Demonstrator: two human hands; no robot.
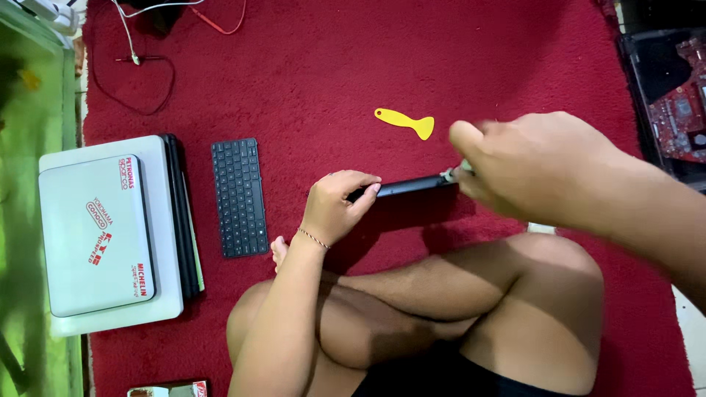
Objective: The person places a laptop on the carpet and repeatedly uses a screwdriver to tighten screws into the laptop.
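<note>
My left hand (334, 204) grips the left end of a thin black laptop (413, 184) that stands on its edge on the red carpet (331, 81). My right hand (526, 165) is closed around a small pale tool at the laptop's right end; the tool is mostly hidden and blurred. A yellow plastic pry tool (404, 121) lies on the carpet just beyond the laptop. My crossed legs are below the hands.
A loose black keyboard (238, 197) lies to the left. Further left is a stack of closed laptops (110, 235), the top ones grey with red stickers. Cables (140, 66) lie at the top left. An opened device showing a red circuit board (680, 110) sits at the right edge.
</note>
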